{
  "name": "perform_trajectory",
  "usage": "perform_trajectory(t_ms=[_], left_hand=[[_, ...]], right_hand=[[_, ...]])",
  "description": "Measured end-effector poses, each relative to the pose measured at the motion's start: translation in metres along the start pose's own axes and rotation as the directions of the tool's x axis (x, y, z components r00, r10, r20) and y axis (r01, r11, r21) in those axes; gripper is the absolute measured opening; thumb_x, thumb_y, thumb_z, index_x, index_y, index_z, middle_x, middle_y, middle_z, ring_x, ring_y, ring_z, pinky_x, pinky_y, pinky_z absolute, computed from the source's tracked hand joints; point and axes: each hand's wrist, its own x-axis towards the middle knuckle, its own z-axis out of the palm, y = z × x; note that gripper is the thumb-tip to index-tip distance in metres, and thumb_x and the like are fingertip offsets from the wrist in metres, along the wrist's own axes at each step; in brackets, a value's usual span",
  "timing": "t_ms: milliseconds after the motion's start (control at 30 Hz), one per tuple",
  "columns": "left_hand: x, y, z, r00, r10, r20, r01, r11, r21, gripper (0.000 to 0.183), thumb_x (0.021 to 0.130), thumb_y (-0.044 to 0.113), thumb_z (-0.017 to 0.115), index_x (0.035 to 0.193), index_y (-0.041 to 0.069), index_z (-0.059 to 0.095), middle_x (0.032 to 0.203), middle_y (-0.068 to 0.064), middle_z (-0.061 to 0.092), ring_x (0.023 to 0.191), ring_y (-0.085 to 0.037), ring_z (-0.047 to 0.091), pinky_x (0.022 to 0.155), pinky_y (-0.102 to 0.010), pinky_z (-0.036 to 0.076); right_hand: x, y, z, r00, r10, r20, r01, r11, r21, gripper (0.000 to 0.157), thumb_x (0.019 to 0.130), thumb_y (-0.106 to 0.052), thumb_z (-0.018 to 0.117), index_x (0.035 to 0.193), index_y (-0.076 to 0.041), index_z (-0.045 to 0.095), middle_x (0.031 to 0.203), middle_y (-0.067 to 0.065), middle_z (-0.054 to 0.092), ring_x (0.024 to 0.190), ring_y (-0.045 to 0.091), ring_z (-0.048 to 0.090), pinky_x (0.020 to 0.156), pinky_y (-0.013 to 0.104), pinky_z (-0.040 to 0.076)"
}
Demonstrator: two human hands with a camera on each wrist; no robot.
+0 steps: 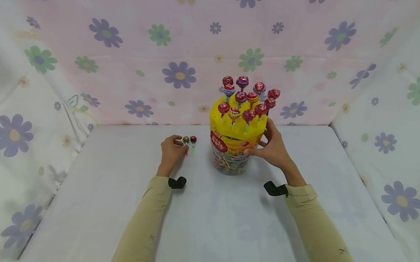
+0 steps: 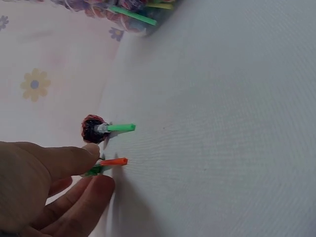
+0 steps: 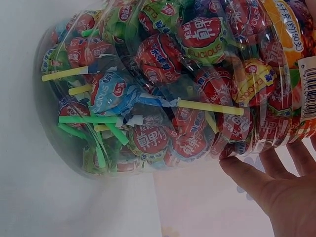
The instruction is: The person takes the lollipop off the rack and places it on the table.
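A large jar (image 1: 229, 161) with a yellow lid (image 1: 218, 121) stands right of the table's middle, its clear lower part packed with wrapped lollipops. Several lollipops (image 1: 248, 115) stick up from the lid. My right hand (image 1: 272, 148) grips the jar's right side, thumb in front and fingers behind. To the left, a green lollipop (image 1: 185, 140) with an orange-red stick (image 2: 114, 161) is between the thumb and fingers of my left hand (image 1: 173, 151). Its head is partly hidden by the thumb in the left wrist view. Just beside it lies a dark red lollipop (image 1: 193, 139) with a green stick (image 2: 121, 127).
The white-covered table (image 1: 214, 224) runs back to a pink flowered cloth (image 1: 199, 49). Flowered white cloth walls (image 1: 392, 119) close off both sides. Each wrist carries a small black device (image 1: 177, 183).
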Motion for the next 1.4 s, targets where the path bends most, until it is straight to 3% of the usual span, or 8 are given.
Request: perform_trajectory(t_ms=[167,367,600,833,1067,1233,1400], left_hand=[[-0.003,0.003,-0.007,1.0,-0.011,0.022,0.011,1.0,0.013,0.04,0.085,0.002,0.077,0.121,-0.01,0.065,0.104,-0.028,0.073,0.096,-0.041,0.073,0.087,-0.05,0.06],[-0.01,0.014,-0.018,0.994,0.074,0.084,-0.071,0.997,-0.03,0.038,0.089,0.001,0.074,0.124,-0.008,0.065,0.108,-0.027,0.072,0.096,-0.04,0.073,0.083,-0.048,0.062],[-0.019,0.039,-0.032,0.955,0.243,0.173,-0.228,0.968,-0.101,0.036,0.093,0.001,0.071,0.127,-0.005,0.065,0.113,-0.027,0.071,0.098,-0.04,0.073,0.086,-0.048,0.061],[-0.027,0.069,-0.039,0.92,0.33,0.213,-0.304,0.942,-0.143,0.036,0.094,0.005,0.071,0.129,0.0,0.065,0.113,-0.02,0.073,0.098,-0.033,0.073,0.092,-0.045,0.06],[-0.039,0.103,-0.044,0.892,0.415,0.178,-0.365,0.894,-0.259,0.038,0.094,0.005,0.072,0.131,0.004,0.065,0.116,-0.018,0.071,0.1,-0.028,0.071,0.091,-0.037,0.061],[-0.051,0.129,-0.046,0.875,0.471,0.108,-0.422,0.854,-0.306,0.039,0.094,0.005,0.072,0.132,0.002,0.064,0.115,-0.017,0.071,0.103,-0.027,0.071,0.09,-0.031,0.061],[-0.06,0.149,-0.041,0.847,0.531,-0.008,-0.493,0.782,-0.382,0.038,0.093,0.001,0.072,0.13,-0.002,0.064,0.116,-0.018,0.071,0.104,-0.027,0.07,0.089,-0.031,0.061]], right_hand=[[0.0,0.0,0.001,1.0,-0.005,0.002,0.005,1.0,0.007,0.099,0.078,0.002,0.085,0.157,-0.021,0.03,0.154,0.006,0.045,0.143,0.032,0.044,0.104,0.061,0.048],[0.0,-0.001,0.001,1.0,-0.007,0.003,0.007,1.0,0.007,0.098,0.079,0.002,0.084,0.158,-0.021,0.03,0.154,0.006,0.045,0.143,0.032,0.044,0.105,0.061,0.048],[0.0,-0.001,0.0,1.0,-0.008,-0.002,0.008,1.0,-0.007,0.1,0.079,0.001,0.084,0.159,-0.023,0.029,0.154,0.006,0.044,0.144,0.033,0.043,0.104,0.063,0.047],[0.0,0.0,0.0,1.0,-0.002,0.001,0.002,1.0,0.004,0.1,0.079,0.001,0.084,0.159,-0.023,0.029,0.155,0.005,0.044,0.144,0.032,0.043,0.105,0.062,0.047],[0.0,-0.002,0.001,1.0,-0.006,0.004,0.006,1.0,0.01,0.099,0.079,0.002,0.084,0.158,-0.021,0.029,0.154,0.006,0.044,0.143,0.033,0.044,0.104,0.062,0.048],[0.0,-0.003,0.002,1.0,-0.003,0.004,0.003,1.0,0.011,0.1,0.078,0.002,0.085,0.158,-0.022,0.03,0.154,0.006,0.044,0.144,0.033,0.044,0.105,0.062,0.047],[0.0,-0.004,0.001,1.0,0.003,-0.002,-0.003,1.0,0.005,0.101,0.079,0.001,0.085,0.159,-0.023,0.029,0.155,0.005,0.044,0.144,0.033,0.043,0.105,0.064,0.047]])
